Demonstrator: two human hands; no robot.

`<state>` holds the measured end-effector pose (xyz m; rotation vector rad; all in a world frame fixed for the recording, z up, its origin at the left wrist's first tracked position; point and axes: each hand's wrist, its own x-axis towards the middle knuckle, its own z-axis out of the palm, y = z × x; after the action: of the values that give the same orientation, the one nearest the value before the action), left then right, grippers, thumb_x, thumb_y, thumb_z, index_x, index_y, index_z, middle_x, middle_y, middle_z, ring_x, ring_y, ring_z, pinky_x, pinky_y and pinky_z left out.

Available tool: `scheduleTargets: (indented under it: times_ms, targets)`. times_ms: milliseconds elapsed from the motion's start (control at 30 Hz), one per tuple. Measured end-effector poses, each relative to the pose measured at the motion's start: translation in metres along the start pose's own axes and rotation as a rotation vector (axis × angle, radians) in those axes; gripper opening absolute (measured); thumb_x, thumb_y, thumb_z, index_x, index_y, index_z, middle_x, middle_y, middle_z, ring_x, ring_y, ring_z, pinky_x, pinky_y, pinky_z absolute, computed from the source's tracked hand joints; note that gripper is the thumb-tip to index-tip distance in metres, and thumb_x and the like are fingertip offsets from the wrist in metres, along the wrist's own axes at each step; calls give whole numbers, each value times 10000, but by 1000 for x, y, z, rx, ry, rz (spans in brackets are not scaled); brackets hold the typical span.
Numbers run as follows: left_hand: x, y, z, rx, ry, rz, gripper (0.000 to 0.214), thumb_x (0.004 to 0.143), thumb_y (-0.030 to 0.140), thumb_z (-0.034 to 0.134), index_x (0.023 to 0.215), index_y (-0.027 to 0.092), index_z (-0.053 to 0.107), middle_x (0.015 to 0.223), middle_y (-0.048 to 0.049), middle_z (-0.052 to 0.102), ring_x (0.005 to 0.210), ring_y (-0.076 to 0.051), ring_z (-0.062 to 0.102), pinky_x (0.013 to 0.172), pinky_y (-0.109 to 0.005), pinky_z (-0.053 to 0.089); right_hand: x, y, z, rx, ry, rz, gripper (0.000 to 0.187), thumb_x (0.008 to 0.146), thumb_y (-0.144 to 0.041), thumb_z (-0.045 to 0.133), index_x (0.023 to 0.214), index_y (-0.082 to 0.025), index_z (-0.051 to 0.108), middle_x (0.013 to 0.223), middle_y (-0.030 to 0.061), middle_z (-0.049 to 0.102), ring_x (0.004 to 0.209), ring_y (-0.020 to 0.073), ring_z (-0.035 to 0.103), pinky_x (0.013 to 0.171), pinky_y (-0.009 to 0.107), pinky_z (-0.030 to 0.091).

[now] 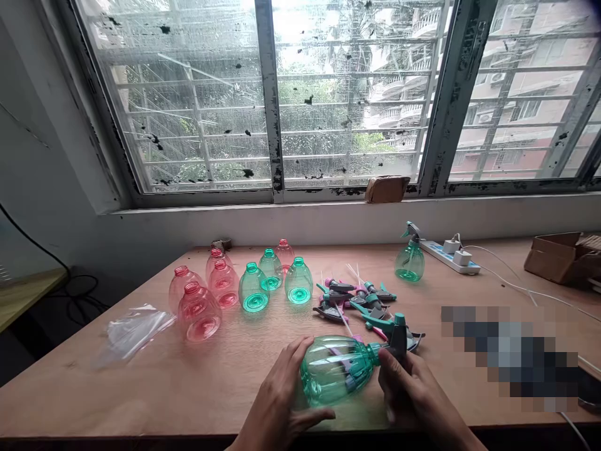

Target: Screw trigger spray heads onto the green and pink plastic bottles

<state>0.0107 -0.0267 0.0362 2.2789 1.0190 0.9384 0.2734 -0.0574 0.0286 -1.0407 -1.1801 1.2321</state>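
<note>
Green plastic bottle [334, 369] lies sideways at the table's [235, 376] near edge, left hand [282, 391] cupped around its body, right hand [408, 388] closed on its spray head [397, 335].

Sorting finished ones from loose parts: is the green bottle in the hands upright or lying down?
Lying down. The green bottle lies on its side on the table, left hand on its body, right hand at the trigger head.

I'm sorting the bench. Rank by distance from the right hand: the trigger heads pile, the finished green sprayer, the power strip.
1. Trigger heads pile, just beyond the right hand.
2. Finished green sprayer, farther back, near the wall.
3. Power strip, back right, only slightly farther.
</note>
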Motion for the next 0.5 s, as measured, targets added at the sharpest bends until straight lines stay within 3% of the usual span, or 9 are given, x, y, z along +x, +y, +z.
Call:
scheduleTargets:
  times_ms: [167,267,333,433,500]
  targets:
    - [1,1,-4,-75,-70,-56,1000,720,399,916,1546,351,353,1553,-102,495,1441,-380,443,1211,-513,372,-2,8,-2,20,95,-15,511,863,-668,677,691,-197,581,543,3,634,408,159,582,412,254,408]
    - [0,-1,-6,-86,-131,-129,1032,753,482,872,1587,331,284,1606,-116,435,1465,-396,404,1224,-533,335,-5,14,-2,32,153,-85,467,738,-624,829,873,-197,697,688,20,711,561,198,641,517,281,475]
    - [-1,-2,-7,-71,-168,-107,1065,751,569,839,1604,300,261,1621,-139,405,1476,-421,370,1228,-558,310,-6,13,0,-30,190,-110,512,692,-581,882,1029,-229,726,834,32,750,656,222,666,609,312,524]
    - [1,1,-11,-56,-257,-1,977,793,640,760,1589,281,322,1589,-144,444,1442,-419,413,1213,-531,341,-9,2,0,-60,109,-121,474,766,-553,834,1125,-264,721,1058,70,763,906,295,702,848,392,562]
    - [3,5,-14,-44,-309,59,874,850,629,705,1576,298,350,1569,-118,476,1426,-390,439,1204,-492,365,-10,-10,-5,-30,30,-128,398,833,-523,780,1131,-265,727,1177,93,744,1156,347,638,992,422,514]
